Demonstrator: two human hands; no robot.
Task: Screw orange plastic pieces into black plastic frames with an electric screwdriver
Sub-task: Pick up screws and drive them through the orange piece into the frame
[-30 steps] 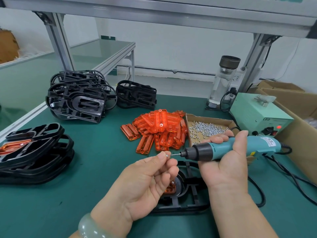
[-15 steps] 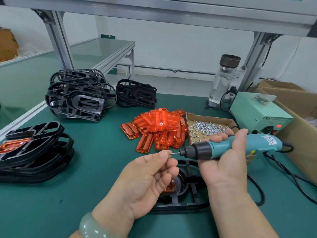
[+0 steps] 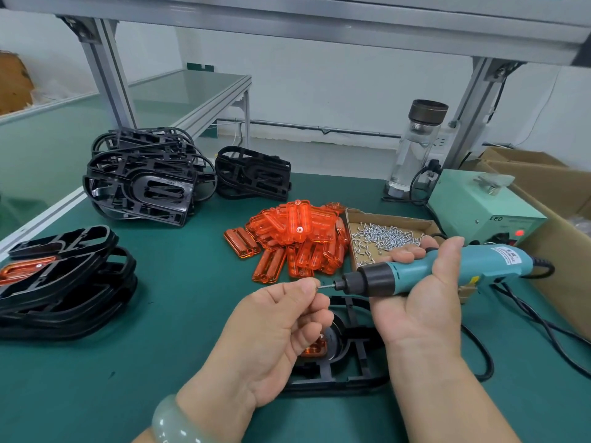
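Observation:
My right hand (image 3: 419,302) grips a teal electric screwdriver (image 3: 425,270) held level, its bit pointing left. My left hand (image 3: 275,334) pinches a small screw (image 3: 318,286) between thumb and forefinger right at the bit's tip. Below both hands a black plastic frame (image 3: 348,362) lies on the green mat with an orange piece (image 3: 315,348) seated in it, mostly hidden by my left hand. A heap of orange plastic pieces (image 3: 297,238) lies behind the hands.
A cardboard tray of screws (image 3: 383,238) sits beside the orange heap. Black frames are piled at the back left (image 3: 144,180) and stacked at the left edge (image 3: 60,282). A green power unit (image 3: 479,209), a glass bottle (image 3: 415,148) and cardboard boxes (image 3: 559,187) stand at right; the cable (image 3: 537,321) trails over the mat.
Both hands stay almost still. The screw pinched in my left hand has stayed at the bit's tip, with only slight shifts of the fingers.

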